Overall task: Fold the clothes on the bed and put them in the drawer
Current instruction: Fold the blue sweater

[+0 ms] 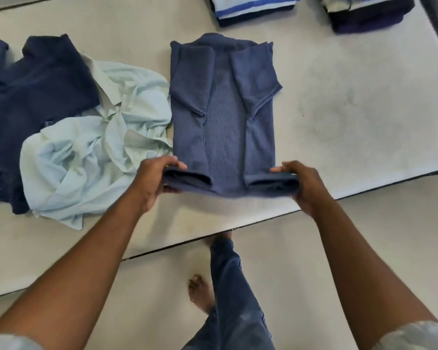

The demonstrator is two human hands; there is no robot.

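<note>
At the centre of the frame a blue ribbed shirt (223,117) lies flat on the pale bed (352,102), with its sleeves and sides already turned inward to make a narrow panel. The left hand (154,180) pinches the near left corner of the hem and the right hand (301,183) pinches the near right corner. Fingers and thumb of each are clamped on the cloth, and the hem is lifted a little off the bed.

The step in hand looks to be the lengthwise fold, bringing the hem up toward the collar. For that, both hands would need to travel together toward the top of the frame and keep the edge level so the tucked sides do not slip out.

Left of centre, a crumpled light blue shirt (86,160) and a dark navy garment (36,84) lie unfolded — more work waits. Two folded stacks (253,11) sit at the upper right edge. No drawer is in view — stowing has yet to come.
</note>
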